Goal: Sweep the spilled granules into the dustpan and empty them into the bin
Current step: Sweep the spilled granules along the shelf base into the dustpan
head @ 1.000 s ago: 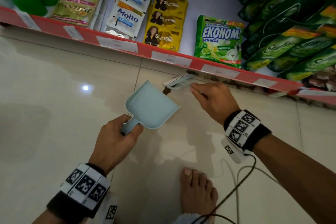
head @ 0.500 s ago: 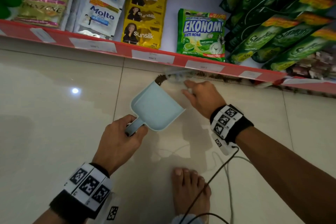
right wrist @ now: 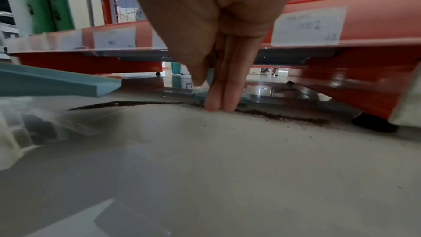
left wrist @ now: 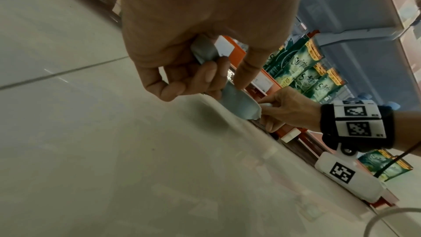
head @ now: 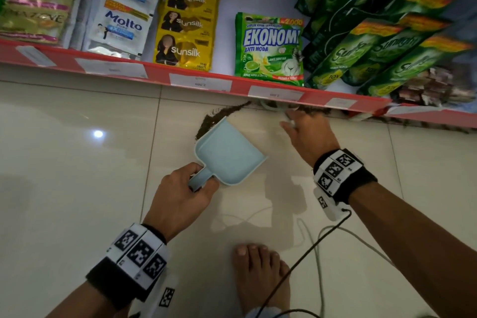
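Observation:
A light blue dustpan [head: 228,153] lies on the tiled floor, its mouth facing the shelf. My left hand [head: 180,196] grips its handle [left wrist: 205,51]. Dark granules [head: 214,119] lie in a curved streak at the pan's far left lip and run right along the shelf foot [right wrist: 284,116]. My right hand [head: 307,134] is close to the shelf edge and pinches the small brush [head: 273,107]. The brush is blurred and partly hidden under the shelf. In the right wrist view the fingertips [right wrist: 218,104] are down at the granule line, with the pan's edge [right wrist: 68,86] to the left.
A red-edged bottom shelf [head: 201,80] with sachets and green detergent pouches [head: 268,46] runs across the back, low over the floor. A black shelf foot [right wrist: 373,123] stands at the right. My bare foot [head: 258,273] and trailing cables [head: 315,245] are behind the pan.
The brush has gone from the dustpan's lip to the right, under the shelf edge, with my right hand. A streak of granules now shows at the pan's far lip. My left hand keeps its hold.

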The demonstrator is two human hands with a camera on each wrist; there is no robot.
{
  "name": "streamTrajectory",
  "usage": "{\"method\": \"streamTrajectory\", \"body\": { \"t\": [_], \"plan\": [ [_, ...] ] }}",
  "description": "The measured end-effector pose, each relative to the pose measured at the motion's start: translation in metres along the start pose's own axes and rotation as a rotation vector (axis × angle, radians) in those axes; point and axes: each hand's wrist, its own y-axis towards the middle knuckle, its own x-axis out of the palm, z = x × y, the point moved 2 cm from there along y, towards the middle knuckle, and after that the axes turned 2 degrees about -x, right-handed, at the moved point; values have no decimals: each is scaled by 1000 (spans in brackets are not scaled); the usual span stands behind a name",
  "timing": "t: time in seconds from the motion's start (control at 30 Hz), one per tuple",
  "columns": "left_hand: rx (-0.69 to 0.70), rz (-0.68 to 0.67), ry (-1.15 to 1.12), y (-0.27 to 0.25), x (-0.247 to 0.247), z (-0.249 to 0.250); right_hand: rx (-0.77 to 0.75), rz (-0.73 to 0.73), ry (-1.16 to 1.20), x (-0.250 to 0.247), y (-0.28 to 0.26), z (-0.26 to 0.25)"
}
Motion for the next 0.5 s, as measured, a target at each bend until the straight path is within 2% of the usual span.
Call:
{"method": "streamTrajectory", "body": {
  "t": [0.07, 0.1, 0.23, 0.4, 0.47, 0.5],
  "plan": [
    [-2, -23, -1, 3, 6, 2, -48, -115, 50, 4, -9, -6],
    [-2, -32, -4, 4, 9, 4, -84, -128, 74, 5, -15, -9],
    [-13, -52, -24, 8, 20, 8, -170, 76, 115, -7, -33, -14],
    [-2, -58, -9, 12, 32, 14, -24, 230, -112, -27, -26, 27],
    [-9, -60, -14, 12, 35, 15, 79, 193, -196, -22, -18, 52],
    [-11, -63, -18, 13, 36, 15, 141, 106, -221, -15, -15, 62]
  ]
}}
